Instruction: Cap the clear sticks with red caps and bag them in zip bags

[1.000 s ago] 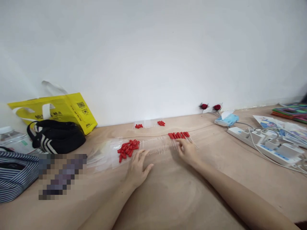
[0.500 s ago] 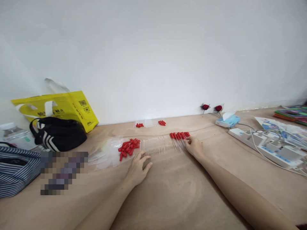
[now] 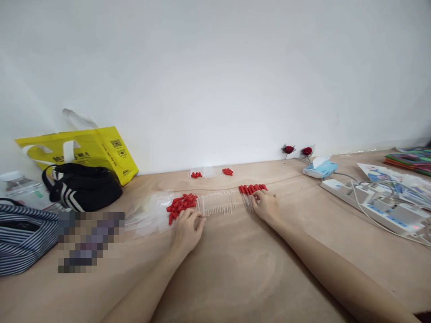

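My left hand [image 3: 187, 228] rests at the lower right of a heap of red rubber bulbs [image 3: 180, 204]. Its thumb and index tips come together by the left end of a row of thin clear glass tubes [image 3: 217, 204]; whatever is pinched is too small to make out. Further right lies a slanted row of droppers [image 3: 247, 190], red bulbs on top and clear tubes below. My right hand [image 3: 266, 206] bends over the lower right of that row with curled fingers, covering some of the tubes. What its fingertips grip is hidden.
Small bags with red bulbs [image 3: 227, 172] lie by the wall, and clear plastic bags [image 3: 148, 220] at left. Beyond sit a black pouch [image 3: 87, 188] and yellow bag [image 3: 114, 152]. A power strip [image 3: 377, 211] with cables, tissues [image 3: 321, 169] and two dark red roses [image 3: 288, 149] occupy the right.
My left hand has shifted slightly left toward the heap, its thumb and index drawing together. My right hand has slid a little left and nearer along the dropper row.
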Motion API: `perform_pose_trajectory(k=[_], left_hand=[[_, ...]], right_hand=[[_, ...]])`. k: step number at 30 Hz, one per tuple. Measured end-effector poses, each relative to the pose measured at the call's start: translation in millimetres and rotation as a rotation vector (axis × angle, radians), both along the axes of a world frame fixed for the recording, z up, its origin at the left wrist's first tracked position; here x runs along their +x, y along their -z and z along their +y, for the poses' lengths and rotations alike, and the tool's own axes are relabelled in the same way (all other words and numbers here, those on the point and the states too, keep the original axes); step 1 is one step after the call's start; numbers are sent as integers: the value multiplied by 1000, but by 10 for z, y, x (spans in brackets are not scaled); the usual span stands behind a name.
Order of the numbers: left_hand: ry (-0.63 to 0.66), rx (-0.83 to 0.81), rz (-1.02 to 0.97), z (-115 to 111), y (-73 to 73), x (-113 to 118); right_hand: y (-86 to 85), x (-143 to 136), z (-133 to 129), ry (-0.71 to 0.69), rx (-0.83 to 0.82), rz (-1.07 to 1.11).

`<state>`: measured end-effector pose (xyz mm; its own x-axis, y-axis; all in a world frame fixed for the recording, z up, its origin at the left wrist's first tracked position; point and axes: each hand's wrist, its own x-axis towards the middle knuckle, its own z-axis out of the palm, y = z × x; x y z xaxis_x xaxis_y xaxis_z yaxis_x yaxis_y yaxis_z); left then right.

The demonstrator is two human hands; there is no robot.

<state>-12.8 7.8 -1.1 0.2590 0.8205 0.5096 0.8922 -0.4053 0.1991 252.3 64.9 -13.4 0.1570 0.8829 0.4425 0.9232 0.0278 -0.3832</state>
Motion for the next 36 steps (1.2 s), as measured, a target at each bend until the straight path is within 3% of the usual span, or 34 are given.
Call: perform_pose_trajectory(k=[4, 8, 18, 23, 26, 31, 33, 36], left_hand=[[-265, 80, 60, 106, -83, -204], [-456, 64, 126, 177, -129, -410], [-423, 98, 252, 248, -70, -473], [-439, 113, 166, 200, -112, -402], [-334, 179, 53, 109, -143, -295], [66, 103, -49, -85, -88, 2], [173, 3, -57, -135, -50, 108], [211, -126, -113, -163, -24, 191]], right_hand=[[-118, -311, -22, -106, -71, -69], [-194, -608, 82, -48, -271, -82], [-209, -792, 256, 36, -345, -59], [-203, -801, 308, 26, -373, -56], [-227, -804, 301, 8, -355, -66], [-254, -715, 70, -123, -208, -124], [-189, -616, -75, -243, -161, -149], [-11, -412, -251, -517, -36, -151]])
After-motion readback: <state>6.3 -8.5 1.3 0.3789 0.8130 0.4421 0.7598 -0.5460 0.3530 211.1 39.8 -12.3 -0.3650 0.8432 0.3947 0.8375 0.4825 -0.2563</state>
